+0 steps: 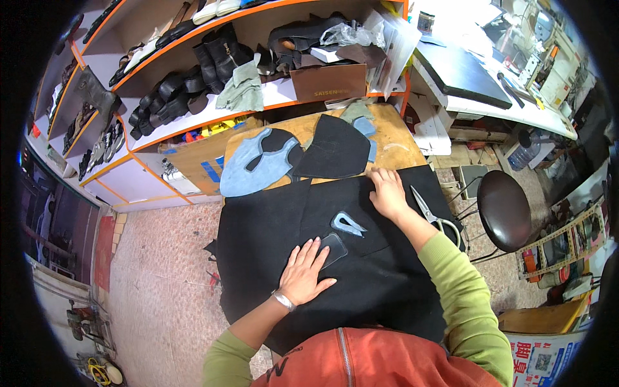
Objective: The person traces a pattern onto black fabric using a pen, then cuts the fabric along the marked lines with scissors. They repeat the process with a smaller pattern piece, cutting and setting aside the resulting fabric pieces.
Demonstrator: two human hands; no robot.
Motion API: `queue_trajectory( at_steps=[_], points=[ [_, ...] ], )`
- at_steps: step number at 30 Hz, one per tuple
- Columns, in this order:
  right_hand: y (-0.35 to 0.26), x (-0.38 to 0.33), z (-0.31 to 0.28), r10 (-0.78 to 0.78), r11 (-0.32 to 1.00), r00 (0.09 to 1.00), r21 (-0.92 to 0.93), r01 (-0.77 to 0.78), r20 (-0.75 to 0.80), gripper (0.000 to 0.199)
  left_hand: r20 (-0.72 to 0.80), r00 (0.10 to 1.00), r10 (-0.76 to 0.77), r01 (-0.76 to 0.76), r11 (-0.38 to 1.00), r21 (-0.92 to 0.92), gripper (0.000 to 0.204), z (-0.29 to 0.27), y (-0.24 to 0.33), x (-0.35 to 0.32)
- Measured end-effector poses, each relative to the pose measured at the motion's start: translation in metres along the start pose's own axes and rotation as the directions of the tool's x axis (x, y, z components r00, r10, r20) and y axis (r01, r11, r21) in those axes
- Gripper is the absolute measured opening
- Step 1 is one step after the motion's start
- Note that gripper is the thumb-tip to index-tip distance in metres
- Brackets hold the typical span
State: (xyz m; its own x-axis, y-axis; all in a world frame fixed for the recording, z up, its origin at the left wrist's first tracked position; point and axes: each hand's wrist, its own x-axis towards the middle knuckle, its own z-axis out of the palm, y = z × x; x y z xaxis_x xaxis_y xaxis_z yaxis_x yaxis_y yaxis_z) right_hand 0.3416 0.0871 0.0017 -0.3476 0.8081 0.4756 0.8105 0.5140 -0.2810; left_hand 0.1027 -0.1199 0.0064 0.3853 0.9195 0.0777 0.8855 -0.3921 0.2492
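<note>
A large sheet of black fabric (271, 222) covers the near part of the worktable. My left hand (303, 272) rests flat on it with fingers stretched, its fingertips against a clear, rounded-corner rectangular piece (334, 249). Just beyond that piece lies a small light-blue looped cutout (355, 229). My right hand (389, 193) lies near the far edge of the fabric, fingers slightly bent and holding nothing visible. Right of my right wrist are large scissors (427, 213) with pale handles. Farther back are a light-blue cut panel (244, 171) and a black cut panel (332, 151).
Bare wooden tabletop (396, 132) shows at the far side. Behind it stands an orange-edged shelf (277, 89) with shoes, boots and a brown box (329, 82). At the right are a dark round stool (504, 209) and a white workbench with a black board (464, 74).
</note>
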Motion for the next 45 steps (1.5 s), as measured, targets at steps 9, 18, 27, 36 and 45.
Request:
queue_trajectory(
  at_steps=[9,18,27,36,45],
  points=[
    [-0.009,-0.010,-0.018,-0.178,0.977,0.981,-0.105,0.185,0.071,0.014,-0.414,0.887,-0.203,0.182,0.979,-0.089,0.075,-0.027,-0.063,0.054],
    [0.003,-0.076,-0.042,-0.331,0.940,0.915,-0.002,0.340,0.231,0.022,-0.179,0.906,0.383,-0.322,0.900,0.294,0.022,-0.056,-0.094,0.038],
    [0.004,-0.086,-0.039,-0.265,0.964,0.956,0.064,0.259,0.125,0.021,-0.074,0.975,0.210,-0.176,0.930,0.322,0.039,-0.049,-0.051,-0.007],
    [-0.052,-0.109,-0.101,-0.416,0.889,0.882,0.303,0.343,0.223,0.072,-0.516,0.827,-0.224,0.354,0.920,0.168,0.078,-0.071,-0.080,0.047],
    [-0.049,-0.157,-0.074,-0.340,0.878,0.822,0.468,0.103,0.456,0.060,0.059,0.998,-0.038,0.039,0.999,-0.023,0.065,0.014,0.036,0.039]
  ],
)
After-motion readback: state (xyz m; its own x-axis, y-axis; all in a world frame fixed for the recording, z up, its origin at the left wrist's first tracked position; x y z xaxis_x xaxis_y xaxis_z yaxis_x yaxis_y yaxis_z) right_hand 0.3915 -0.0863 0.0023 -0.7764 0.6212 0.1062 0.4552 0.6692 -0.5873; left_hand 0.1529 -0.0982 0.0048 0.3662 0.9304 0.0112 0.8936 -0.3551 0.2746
